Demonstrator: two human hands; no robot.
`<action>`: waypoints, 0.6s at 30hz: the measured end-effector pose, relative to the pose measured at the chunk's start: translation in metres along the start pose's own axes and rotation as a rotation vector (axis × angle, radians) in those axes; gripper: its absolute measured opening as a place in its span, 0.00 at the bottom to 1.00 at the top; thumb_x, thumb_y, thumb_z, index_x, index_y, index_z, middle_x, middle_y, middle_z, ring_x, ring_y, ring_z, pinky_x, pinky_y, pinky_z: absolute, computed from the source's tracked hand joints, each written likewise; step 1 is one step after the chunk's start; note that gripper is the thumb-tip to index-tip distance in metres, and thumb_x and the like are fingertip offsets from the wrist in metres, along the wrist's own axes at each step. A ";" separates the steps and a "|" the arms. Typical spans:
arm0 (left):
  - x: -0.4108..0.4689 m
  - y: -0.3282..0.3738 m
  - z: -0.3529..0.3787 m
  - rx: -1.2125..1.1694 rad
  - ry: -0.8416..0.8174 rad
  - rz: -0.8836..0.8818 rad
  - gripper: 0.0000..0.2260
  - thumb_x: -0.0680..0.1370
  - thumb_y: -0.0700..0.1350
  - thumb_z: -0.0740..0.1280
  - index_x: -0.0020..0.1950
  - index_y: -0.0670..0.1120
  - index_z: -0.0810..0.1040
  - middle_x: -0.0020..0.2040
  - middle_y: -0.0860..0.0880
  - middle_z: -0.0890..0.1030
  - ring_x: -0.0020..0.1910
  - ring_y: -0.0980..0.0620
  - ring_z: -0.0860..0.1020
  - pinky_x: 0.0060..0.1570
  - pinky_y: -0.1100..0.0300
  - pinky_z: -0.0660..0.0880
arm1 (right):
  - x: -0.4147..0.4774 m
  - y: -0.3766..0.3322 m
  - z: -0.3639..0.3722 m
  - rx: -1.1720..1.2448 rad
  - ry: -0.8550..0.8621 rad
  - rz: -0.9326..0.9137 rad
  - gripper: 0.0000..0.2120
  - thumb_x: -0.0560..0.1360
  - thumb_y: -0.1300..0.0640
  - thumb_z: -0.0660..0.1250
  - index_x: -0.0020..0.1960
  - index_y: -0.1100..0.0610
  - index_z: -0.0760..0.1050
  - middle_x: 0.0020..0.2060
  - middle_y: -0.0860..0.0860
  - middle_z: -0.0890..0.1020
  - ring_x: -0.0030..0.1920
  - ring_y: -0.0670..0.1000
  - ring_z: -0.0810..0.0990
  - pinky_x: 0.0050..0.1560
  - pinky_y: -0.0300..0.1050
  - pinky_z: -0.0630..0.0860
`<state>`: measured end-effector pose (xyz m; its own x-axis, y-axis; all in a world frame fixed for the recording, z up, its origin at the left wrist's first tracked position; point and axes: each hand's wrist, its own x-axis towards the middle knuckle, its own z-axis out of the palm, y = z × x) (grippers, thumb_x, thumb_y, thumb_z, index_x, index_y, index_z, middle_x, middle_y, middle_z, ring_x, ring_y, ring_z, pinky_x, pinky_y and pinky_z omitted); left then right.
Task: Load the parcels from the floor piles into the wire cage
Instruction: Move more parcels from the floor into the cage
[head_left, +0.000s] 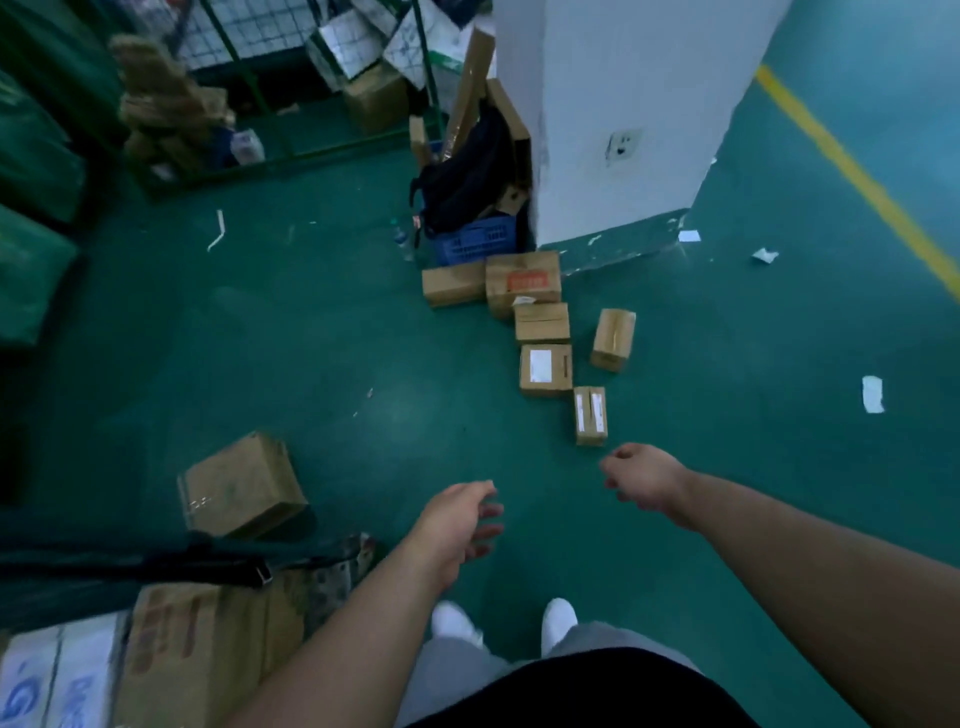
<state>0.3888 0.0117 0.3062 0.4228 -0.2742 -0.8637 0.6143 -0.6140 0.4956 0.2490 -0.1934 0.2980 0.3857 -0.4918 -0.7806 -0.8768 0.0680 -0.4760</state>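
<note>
On the green floor (311, 338), 6 cardboard parcels (545, 366) trail from a white pillar (623, 130); the wire cage (239, 31) stands well beyond. Left hand (462, 525) and right hand (641, 480) hang loosely curled, holding nothing.

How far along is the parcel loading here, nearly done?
Done: the wire cage at the back already holds some parcels. In hand: nothing; the left grip and right grip are both empty, held out above the floor. Left: the row of small boxes by the white pillar and a lone larger box on the floor to the left.
</note>
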 end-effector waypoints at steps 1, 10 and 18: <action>0.010 0.008 0.001 0.014 0.007 -0.023 0.12 0.83 0.51 0.64 0.61 0.46 0.78 0.54 0.47 0.83 0.45 0.48 0.81 0.41 0.57 0.74 | 0.008 -0.003 -0.004 0.010 -0.008 0.010 0.10 0.80 0.54 0.59 0.53 0.57 0.77 0.50 0.56 0.82 0.43 0.53 0.77 0.42 0.46 0.71; 0.114 0.132 0.027 0.232 -0.074 -0.064 0.13 0.82 0.49 0.64 0.61 0.44 0.79 0.54 0.46 0.83 0.46 0.47 0.80 0.43 0.56 0.74 | 0.067 -0.043 -0.049 0.110 0.053 0.091 0.09 0.79 0.52 0.63 0.54 0.54 0.80 0.50 0.53 0.83 0.52 0.55 0.83 0.56 0.52 0.80; 0.171 0.281 0.104 0.434 -0.203 0.071 0.12 0.82 0.49 0.64 0.61 0.45 0.78 0.49 0.47 0.80 0.42 0.48 0.77 0.38 0.58 0.71 | 0.104 -0.087 -0.124 0.243 0.244 0.125 0.08 0.79 0.53 0.64 0.54 0.52 0.80 0.49 0.50 0.84 0.49 0.52 0.83 0.54 0.48 0.80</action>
<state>0.5642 -0.2851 0.2886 0.2887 -0.4391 -0.8508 0.2354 -0.8288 0.5076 0.3296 -0.3577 0.3079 0.1748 -0.6572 -0.7332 -0.8076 0.3302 -0.4886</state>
